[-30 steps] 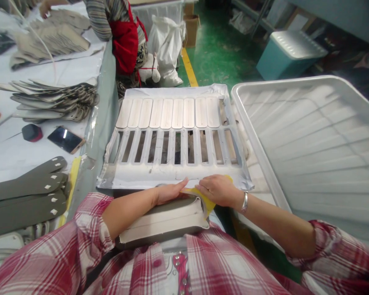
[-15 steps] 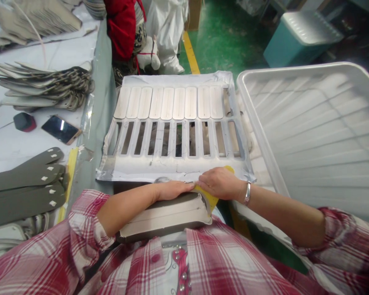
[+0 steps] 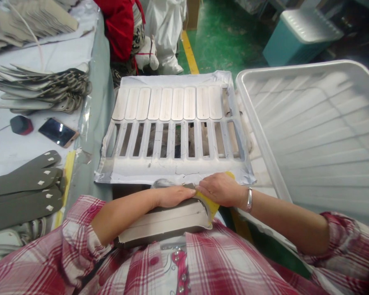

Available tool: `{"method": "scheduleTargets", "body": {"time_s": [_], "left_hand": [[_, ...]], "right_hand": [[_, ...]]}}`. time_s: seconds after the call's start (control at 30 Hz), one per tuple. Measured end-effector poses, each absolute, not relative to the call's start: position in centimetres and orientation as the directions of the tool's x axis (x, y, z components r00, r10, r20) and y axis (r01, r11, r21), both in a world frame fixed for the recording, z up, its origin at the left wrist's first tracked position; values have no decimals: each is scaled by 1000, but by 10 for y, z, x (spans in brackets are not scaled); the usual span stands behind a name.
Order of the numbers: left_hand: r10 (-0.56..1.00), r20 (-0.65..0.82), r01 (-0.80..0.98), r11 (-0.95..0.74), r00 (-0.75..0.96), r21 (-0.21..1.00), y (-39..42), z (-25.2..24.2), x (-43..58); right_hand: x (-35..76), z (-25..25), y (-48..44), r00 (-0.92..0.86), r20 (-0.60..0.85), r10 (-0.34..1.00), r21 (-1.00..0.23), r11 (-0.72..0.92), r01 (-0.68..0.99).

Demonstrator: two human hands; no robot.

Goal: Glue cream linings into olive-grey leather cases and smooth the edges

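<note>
Flatly open, left hand (image 3: 172,196) rests on the stack (image 3: 166,221); right hand (image 3: 221,189) closes over a half-hidden yellow pad (image 3: 211,206).

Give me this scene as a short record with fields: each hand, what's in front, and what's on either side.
Left hand: lies flat, open, on a stack of sheets on the lap
Right hand: on a yellow piece at the stack's right end; hard to tell if it pinches
In front: white slotted frame; far row filled with beige strips, near row of slots open
Right side: white plastic crate
Left side: grey cut pieces and a phone on a table
Beyond: a co-worker's red apron
</note>
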State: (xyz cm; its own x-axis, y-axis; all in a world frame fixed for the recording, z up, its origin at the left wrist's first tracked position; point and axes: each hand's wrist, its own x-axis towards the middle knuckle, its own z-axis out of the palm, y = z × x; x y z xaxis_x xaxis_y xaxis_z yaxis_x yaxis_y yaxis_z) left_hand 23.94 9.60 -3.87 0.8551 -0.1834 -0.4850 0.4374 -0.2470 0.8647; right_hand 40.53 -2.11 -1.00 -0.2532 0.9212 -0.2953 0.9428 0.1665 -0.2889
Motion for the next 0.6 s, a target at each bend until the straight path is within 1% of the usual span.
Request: {"method": "scheduleTargets", "body": {"time_s": [0.07,0.13,0.2,0.23,0.3,0.37,0.4,0.43,0.47,0.53,0.6], "left_hand": [[-189,-447,408,-213,874,888,97,-39,239],[-204,-446,416,-174,872,893,99,-39,239],[-166,-529,514,-129,832,848,103,-39,239],[-135,-583,578,-79,801,812,105,-39,240],[-121,-645,656,118,755,746,106,-38,243],[-182,-610,631,347,771,694,106,-38,247],[-205,-582,609,414,787,677,106,-38,250],[-206,-577,603,427,790,674,105,-38,251],[-182,-597,615,391,781,685,105,-38,253],[-83,-658,656,236,748,717,107,-39,252],[16,-682,679,76,731,730,110,-40,249]], "right_hand": [[406,-11,-22,-257,-287,923,-304,167,938],[407,-11,-22,-242,-277,930,-316,150,937],[410,-11,-19,-239,-268,933,-321,147,935],[412,-11,-17,-247,-263,933,-322,156,934],[417,-12,-8,-273,-254,928,-321,186,929],[422,-13,1,-303,-242,922,-311,222,924],[424,-14,5,-316,-235,919,-300,241,923],[426,-14,9,-339,-227,913,-291,268,918],[427,-15,11,-364,-216,906,-282,299,911],[428,-17,14,-410,-186,893,-283,351,893],[427,-16,14,-432,-144,890,-295,378,877]]}}
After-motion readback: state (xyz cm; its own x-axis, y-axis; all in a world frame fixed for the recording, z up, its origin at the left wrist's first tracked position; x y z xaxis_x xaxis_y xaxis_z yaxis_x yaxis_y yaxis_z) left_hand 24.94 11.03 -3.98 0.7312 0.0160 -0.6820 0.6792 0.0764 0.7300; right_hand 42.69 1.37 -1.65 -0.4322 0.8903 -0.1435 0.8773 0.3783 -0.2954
